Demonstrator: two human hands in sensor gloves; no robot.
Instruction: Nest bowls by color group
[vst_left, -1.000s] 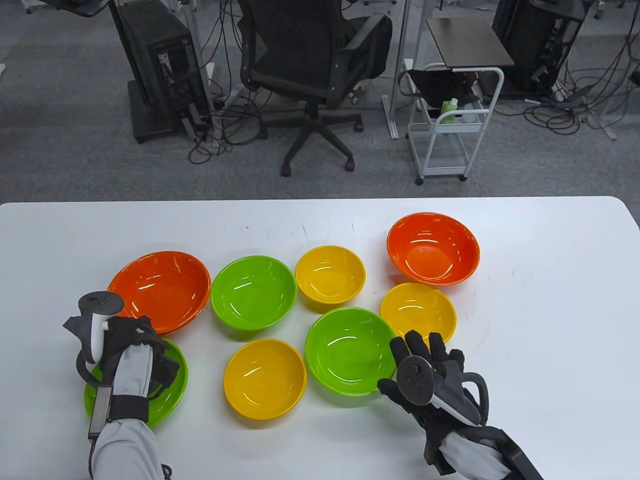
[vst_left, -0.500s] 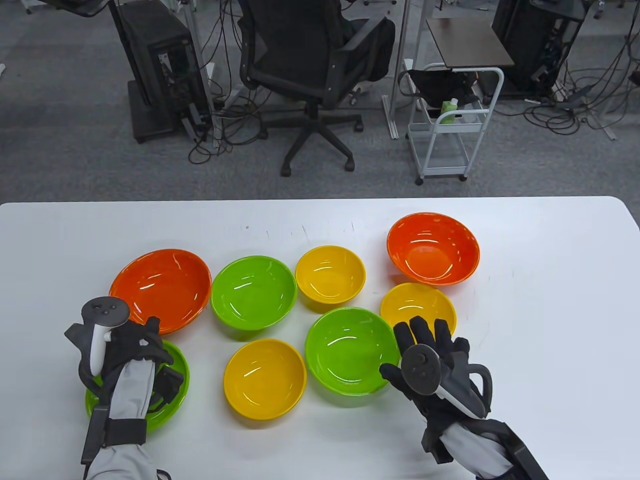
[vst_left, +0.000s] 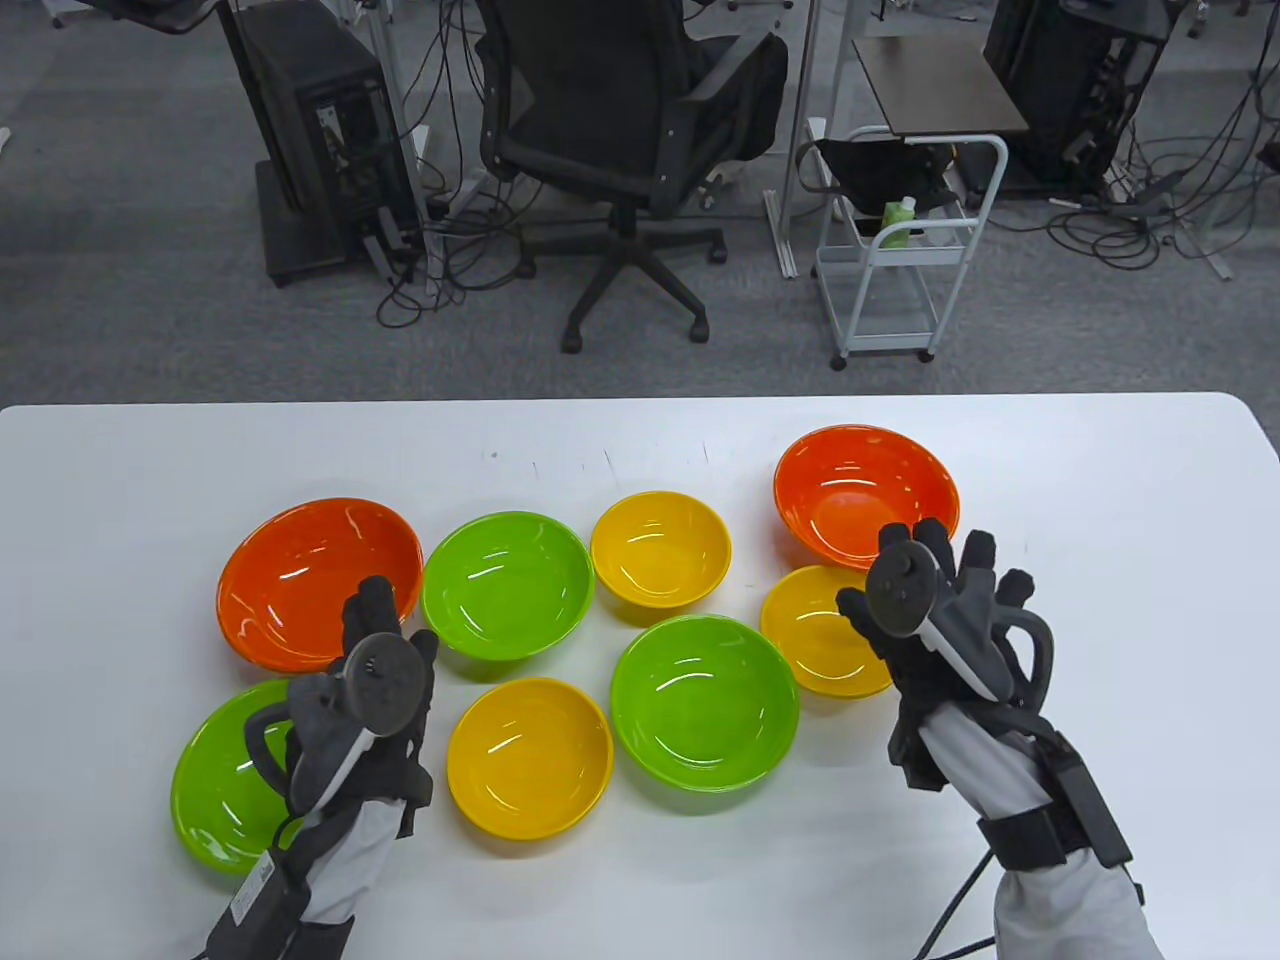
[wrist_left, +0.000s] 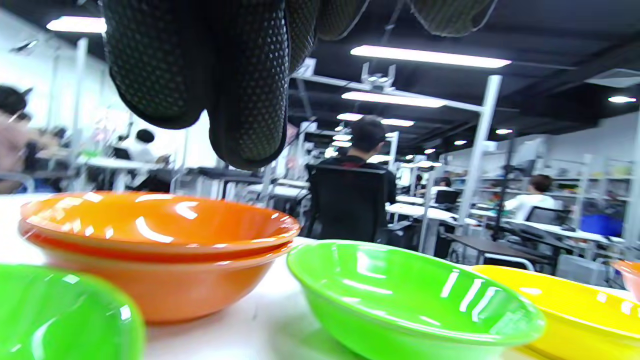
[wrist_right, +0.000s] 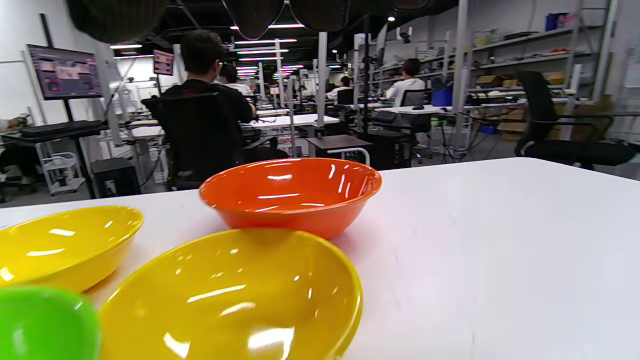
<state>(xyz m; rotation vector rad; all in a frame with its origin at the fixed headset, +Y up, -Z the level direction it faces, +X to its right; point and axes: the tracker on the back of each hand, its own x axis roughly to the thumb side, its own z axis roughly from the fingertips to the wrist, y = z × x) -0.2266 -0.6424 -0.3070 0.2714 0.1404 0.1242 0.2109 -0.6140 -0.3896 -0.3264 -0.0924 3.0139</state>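
White table (vst_left: 1100, 600): carries eight loose bowls, none nested yet by the table view.
Orange bowls: left one (vst_left: 318, 580), right one (vst_left: 866, 495), well apart.
Green bowls: three; the near-left one (vst_left: 225, 775) now lies uncovered.
Yellow bowls: three (smallest group), right one (vst_left: 825, 630).
Left hand (vst_left: 385, 680): shifted off the near-left green bowl toward the left orange bowl; fingers spread, holding nothing.
Right hand (vst_left: 930, 600): advanced toward the right orange bowl, fingers wide, empty; likely orange goes first.
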